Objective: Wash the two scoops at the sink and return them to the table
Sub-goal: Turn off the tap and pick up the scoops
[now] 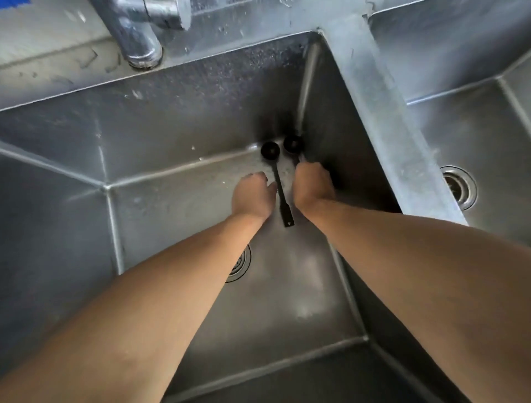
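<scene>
Scoops (283, 161) in hands (sink (178, 201)).

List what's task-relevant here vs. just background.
Job: left scoop, right scoop, left hand, right hand, sink basin, faucet.
Background: second basin and its drain, blue object top left.

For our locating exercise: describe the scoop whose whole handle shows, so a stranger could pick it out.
Start at the left steel sink basin, below the faucet. Two black scoops lie near its far right corner, between the hands. Yours is the left scoop: its full handle shows, while the right scoop has its handle under the right hand.
</scene>
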